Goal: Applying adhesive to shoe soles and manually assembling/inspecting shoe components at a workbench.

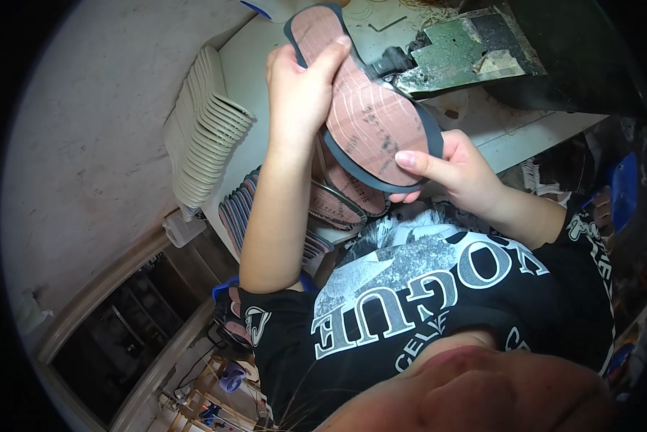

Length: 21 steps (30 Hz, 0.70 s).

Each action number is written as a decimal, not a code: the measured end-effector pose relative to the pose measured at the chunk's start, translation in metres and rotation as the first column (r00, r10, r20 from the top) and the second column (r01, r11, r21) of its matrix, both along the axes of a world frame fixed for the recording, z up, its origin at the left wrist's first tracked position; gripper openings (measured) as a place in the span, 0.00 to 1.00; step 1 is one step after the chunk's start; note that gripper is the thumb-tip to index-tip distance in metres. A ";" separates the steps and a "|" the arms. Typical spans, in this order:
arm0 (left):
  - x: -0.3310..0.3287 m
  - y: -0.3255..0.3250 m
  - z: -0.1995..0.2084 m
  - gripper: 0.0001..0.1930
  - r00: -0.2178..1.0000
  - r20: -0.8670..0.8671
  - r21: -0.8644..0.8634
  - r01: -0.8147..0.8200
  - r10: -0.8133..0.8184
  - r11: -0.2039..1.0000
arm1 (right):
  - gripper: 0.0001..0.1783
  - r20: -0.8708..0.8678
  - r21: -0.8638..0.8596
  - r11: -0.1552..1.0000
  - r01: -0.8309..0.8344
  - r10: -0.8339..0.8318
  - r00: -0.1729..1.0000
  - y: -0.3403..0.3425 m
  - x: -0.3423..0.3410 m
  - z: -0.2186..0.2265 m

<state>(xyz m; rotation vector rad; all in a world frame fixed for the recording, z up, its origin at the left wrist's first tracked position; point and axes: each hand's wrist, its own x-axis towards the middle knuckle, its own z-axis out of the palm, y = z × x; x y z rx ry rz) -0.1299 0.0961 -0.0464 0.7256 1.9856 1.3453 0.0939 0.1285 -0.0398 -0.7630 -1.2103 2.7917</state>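
Observation:
A shoe insole (pixel 370 108), pinkish brown with a dark grey rim and dark marks on it, is tilted up between my two hands. My left hand (pixel 302 90) grips its narrower upper part, thumb lying across the face. At the wide lower end, my right hand (pixel 449 169) pinches the edge with its thumb on top and fingers underneath. The insole's right edge lies close to the black head (pixel 392 63) of a worn green machine (pixel 453 50); whether they touch I cannot tell. More insoles (pixel 338 205) of the same sort lie below, partly hidden by my left arm.
A stack of pale beige insole-shaped pieces (pixel 202 133) stands on the left of the table (pixel 255 54), beside the wall. Near it is a row of dark-edged insoles (pixel 241 205). A hex key (pixel 388 24) lies at the back. Blue containers (pixel 622 187) are at far right.

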 end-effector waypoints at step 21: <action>-0.025 0.012 0.068 0.22 0.524 0.058 -0.338 0.811 -0.850 0.477 | 0.19 -0.061 -0.033 0.979 0.202 -0.204 0.977 -0.009 -0.016 0.020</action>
